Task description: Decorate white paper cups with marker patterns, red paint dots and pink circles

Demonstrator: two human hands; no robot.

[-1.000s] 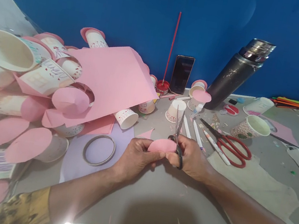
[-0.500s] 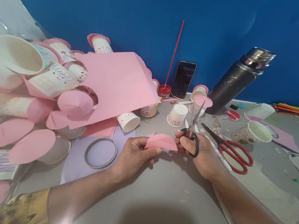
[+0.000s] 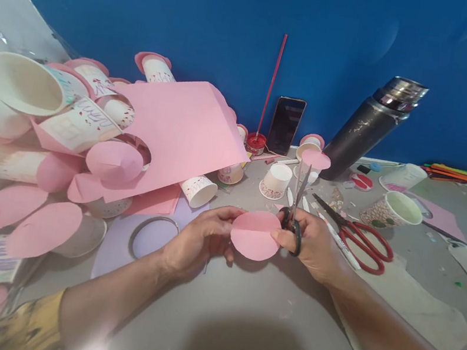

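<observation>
A round pink paper disc (image 3: 253, 241) with a fold crease across it lies flat in the air before me. My right hand (image 3: 309, 241) pinches its right edge with the thumb on top. The same hand also holds black-handled scissors (image 3: 301, 189), blades pointing up and away from me. My left hand (image 3: 200, 238) is at the disc's left edge, fingers apart and partly curled, the fingertips touching or just beside the paper.
Paper cups with pink discs (image 3: 45, 230) are heaped at left by a large pink sheet (image 3: 187, 131). A grey ring (image 3: 136, 236) lies on purple paper. Red-handled scissors (image 3: 367, 245), a marker (image 3: 348, 251), a cup (image 3: 276, 181), a phone (image 3: 286, 125) and a dark flask (image 3: 366, 128) stand or lie beyond.
The pink paper was folded into a half circle and is now opened out to a full disc. My left hand has eased its pinch and moved slightly left.
</observation>
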